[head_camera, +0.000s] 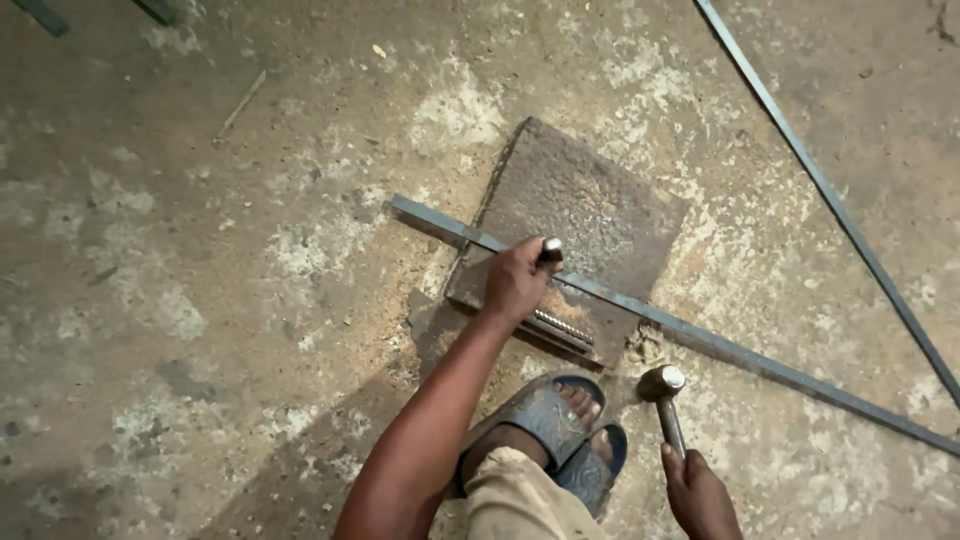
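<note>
Long grey flat steel strip lies diagonally across the rusty square steel plate. Left hand grips a short steel punch upright on the strip; right hand, nearer the body, clasps a steel-headed hammer just below the strip.

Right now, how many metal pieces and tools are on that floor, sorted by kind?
Flat metal strips: 2, one across the plate, one at right
Steel plate: 1
Threaded rod: 1
Punch: 1, left hand
Hammer: 1, right hand
Total: 6
</note>
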